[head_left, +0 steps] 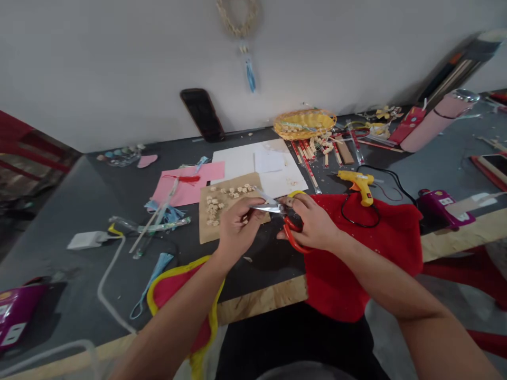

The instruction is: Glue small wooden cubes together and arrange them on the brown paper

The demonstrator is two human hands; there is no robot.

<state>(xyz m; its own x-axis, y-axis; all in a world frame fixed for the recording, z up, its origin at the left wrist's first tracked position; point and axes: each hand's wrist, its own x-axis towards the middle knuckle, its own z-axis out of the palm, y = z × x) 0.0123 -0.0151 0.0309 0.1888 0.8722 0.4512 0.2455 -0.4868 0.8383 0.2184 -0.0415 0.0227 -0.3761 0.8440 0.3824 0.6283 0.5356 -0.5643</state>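
Note:
My right hand (pixel 312 221) grips a pair of scissors (pixel 292 240) with red-orange handles, the metal blades pointing left. At the blade tips, my left hand (pixel 241 221) is closed in a pinch; whatever is between its fingers is hidden or too small to name. Just behind the hands lies a brown paper sheet (pixel 204 211) with several small pale knobbly pieces (pixel 213 207) on it. Under my right wrist a red cloth (pixel 328 285) hangs over the table edge.
A yellow glue gun (pixel 358 184) lies on the red cloth, its black cord looping about it. Behind are a wicker basket (pixel 304 124), small sticks (pixel 304 150) and a pink bottle (pixel 439 121). A phone (pixel 203 115) leans on the wall. Blue tassel (pixel 156 274) and white charger (pixel 87 240) lie left.

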